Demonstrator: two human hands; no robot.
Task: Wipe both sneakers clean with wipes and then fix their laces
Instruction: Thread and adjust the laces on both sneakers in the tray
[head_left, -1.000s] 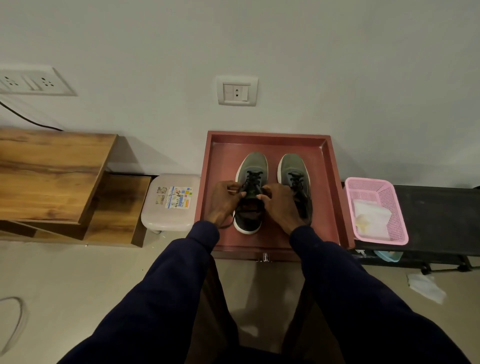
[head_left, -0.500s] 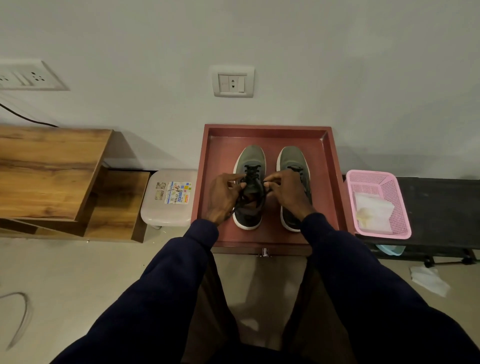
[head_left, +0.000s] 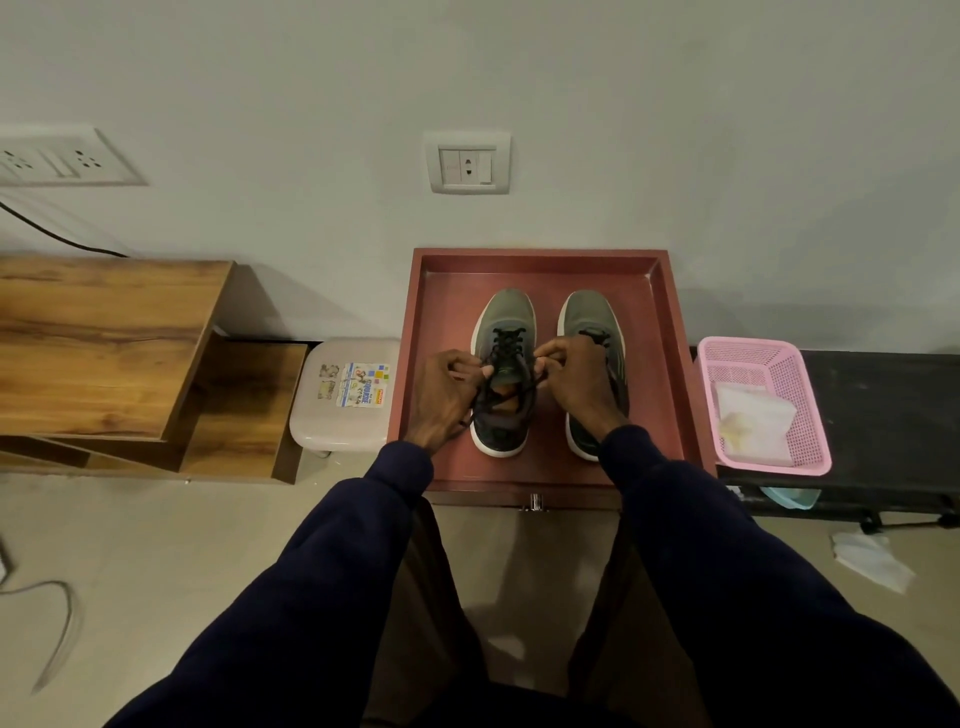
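Arms extended, left hand (head_left: 441, 397) and right hand (head_left: 577, 387) knuckles-up over grey mesh white-soled sneaker (head_left: 508, 312), fingers pinching its black laces (head_left: 506, 344), inside red-brown square tray (head_left: 448, 312), matching sneaker (head_left: 584, 312) just beside at 3 o'clock.

Left sneaker (head_left: 508, 316): grey cloth upper, matt; pale smooth sole is seen.
Laces (head_left: 506, 343): black woven cord.
Tray (head_left: 540, 257): reddish, smooth, faintly sheened.
Basket (head_left: 776, 358): pink perforated plastic.
Shelf (head_left: 104, 332): grained wood, satin finish.
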